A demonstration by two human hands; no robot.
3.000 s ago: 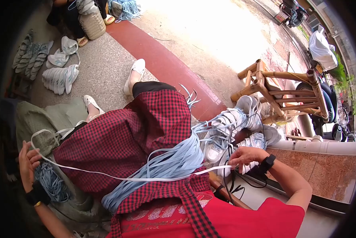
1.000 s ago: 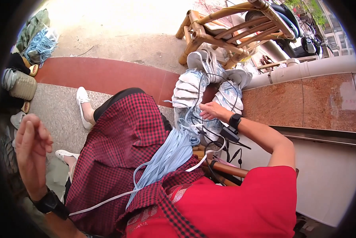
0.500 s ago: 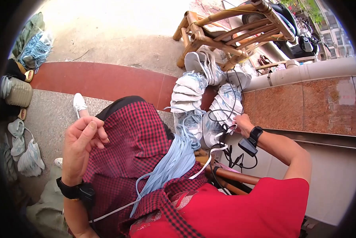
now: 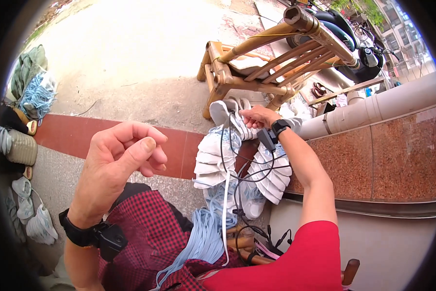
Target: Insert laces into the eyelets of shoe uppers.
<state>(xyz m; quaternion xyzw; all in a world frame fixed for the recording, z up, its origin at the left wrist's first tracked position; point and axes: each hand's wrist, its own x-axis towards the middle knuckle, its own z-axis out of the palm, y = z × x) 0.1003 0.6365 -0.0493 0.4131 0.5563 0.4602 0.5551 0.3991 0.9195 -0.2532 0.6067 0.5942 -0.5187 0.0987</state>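
My left hand [image 4: 125,155] is raised above my lap with fingers curled in toward the thumb. Nothing shows between them. My right hand [image 4: 257,117] reaches forward to the far end of a curved row of white shoe uppers [image 4: 215,150]. Its fingers are bent together against the pieces; what they pinch, if anything, is too small to tell. A bundle of light blue laces [image 4: 198,242] lies across my checked apron [image 4: 150,213]. One white lace [image 4: 225,208] runs up from my lap toward the row of uppers.
A bamboo chair [image 4: 222,80] stands beyond the row. Black cables [image 4: 239,194] loop over the uppers from my right wrist. A pale pipe [image 4: 373,106] runs along a brown stone ledge [image 4: 373,160] at right. More laces [image 4: 37,99] and bundled uppers [image 4: 42,225] lie at left.
My right hand has moved forward and left, from the near side of the row of uppers to its far end. The white lace now stands more upright. My left hand stays raised and curled.
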